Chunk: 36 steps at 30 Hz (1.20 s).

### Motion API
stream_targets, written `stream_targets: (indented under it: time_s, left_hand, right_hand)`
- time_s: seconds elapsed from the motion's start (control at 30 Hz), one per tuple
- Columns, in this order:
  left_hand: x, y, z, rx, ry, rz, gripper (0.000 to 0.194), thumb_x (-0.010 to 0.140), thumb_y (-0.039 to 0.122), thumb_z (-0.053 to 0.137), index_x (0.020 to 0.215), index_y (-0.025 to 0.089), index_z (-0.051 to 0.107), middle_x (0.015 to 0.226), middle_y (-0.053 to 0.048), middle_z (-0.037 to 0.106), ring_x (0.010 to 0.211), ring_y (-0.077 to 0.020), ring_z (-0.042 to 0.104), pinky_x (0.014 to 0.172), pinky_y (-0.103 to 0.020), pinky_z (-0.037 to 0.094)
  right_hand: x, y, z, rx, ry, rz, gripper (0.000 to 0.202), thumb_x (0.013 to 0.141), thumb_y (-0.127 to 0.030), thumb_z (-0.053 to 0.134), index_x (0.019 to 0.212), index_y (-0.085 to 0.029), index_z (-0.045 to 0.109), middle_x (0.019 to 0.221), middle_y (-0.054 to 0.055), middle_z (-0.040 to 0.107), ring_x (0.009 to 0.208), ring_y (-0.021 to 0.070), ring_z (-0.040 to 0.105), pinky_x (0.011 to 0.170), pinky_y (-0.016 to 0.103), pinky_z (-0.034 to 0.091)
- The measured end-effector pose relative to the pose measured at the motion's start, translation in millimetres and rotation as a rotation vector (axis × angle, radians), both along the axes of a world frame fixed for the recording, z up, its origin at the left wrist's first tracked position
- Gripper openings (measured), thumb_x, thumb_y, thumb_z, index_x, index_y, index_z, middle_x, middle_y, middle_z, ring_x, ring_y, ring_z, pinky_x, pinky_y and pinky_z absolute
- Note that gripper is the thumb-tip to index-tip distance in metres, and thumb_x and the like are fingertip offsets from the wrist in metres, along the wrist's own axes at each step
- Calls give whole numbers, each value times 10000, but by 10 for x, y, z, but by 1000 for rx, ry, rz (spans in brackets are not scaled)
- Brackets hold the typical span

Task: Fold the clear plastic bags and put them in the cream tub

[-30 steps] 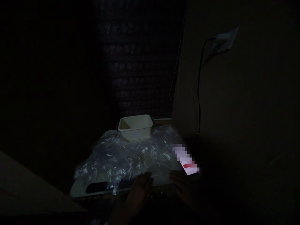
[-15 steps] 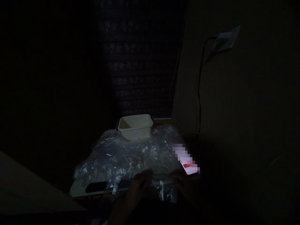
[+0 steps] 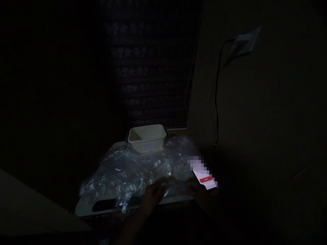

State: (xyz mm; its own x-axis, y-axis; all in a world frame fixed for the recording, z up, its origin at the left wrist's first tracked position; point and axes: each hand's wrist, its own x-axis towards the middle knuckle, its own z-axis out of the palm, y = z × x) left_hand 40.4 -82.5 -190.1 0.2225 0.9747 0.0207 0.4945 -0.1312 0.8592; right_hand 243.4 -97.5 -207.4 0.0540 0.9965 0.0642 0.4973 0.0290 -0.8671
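Clear plastic (image 3: 122,173), thin and crumpled, spreads over the bench (image 3: 83,208) on the near side of the cream tub (image 3: 148,144) and out to both sides of it; whether any runs beneath the tub is too dark to tell. Its broadest stretch slants from right of the tub down to the near left, though folds hide any clear long axis. Both hands are nearer the wearer than the tub: the left hand (image 3: 153,193) roughly in line with it, the right hand (image 3: 198,190) further right, just beside the lit screen (image 3: 208,183). So the bulk lies ahead and leftward of them, left hand nearer. Fingers curl inward around a pale, filmy patch; I cannot tell whether either hand pinches it.
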Motion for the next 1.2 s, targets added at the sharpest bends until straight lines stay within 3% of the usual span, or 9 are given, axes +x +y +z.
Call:
stream_targets:
  time_s: [0.33,0.6,0.77,0.9,1.03,1.13,1.2]
  left_hand:
    - [73,143,-41,-78,32,109,294,694,330,330,599,138,531,476,12,506,451,-115,492,410,-189,336]
    - [52,118,-72,-74,-57,160,308,720,288,299,922,117,455,633,-20,565,489,-114,521,416,-198,371]
    - [13,11,-92,-100,-52,171,286,710,274,331,947,139,418,692,-20,580,478,-107,527,418,-201,384]
    - [-13,-68,-26,10,74,164,293,713,259,331,967,137,410,827,-53,569,663,-144,556,540,-232,419]
    - [29,-184,77,160,342,149,326,726,236,323,1029,143,397,970,-79,513,763,-157,536,630,-255,410]
    - [133,-301,74,323,507,26,323,710,164,326,1013,152,436,995,-82,500,817,-166,514,693,-281,396]
    - [208,-369,11,466,574,-80,355,709,159,337,1054,147,417,1058,-91,474,955,-191,438,786,-318,349]
  right_hand:
    - [9,124,-77,59,-131,19,205,630,-254,383,668,-179,570,688,30,581,670,151,524,601,244,400]
    - [-42,180,-59,-50,-332,-85,176,639,-230,355,556,-190,505,568,-9,520,564,116,484,497,200,345]
    - [-61,198,-58,-87,-367,-91,227,668,-272,328,622,-181,531,610,16,542,589,129,501,507,209,340]
    - [-74,194,-55,-57,-405,-85,240,679,-291,323,606,-181,524,633,22,549,602,130,501,504,207,335]
    - [-84,189,-53,-52,-431,-118,226,673,-283,333,558,-184,501,587,11,533,567,120,489,476,196,324]
    - [-88,195,-50,-54,-435,-114,208,664,-259,343,539,-187,492,560,0,526,539,109,479,470,191,322]
    - [-90,198,-48,-50,-430,-120,198,658,-251,351,542,-186,498,563,-1,531,533,106,477,476,191,328]
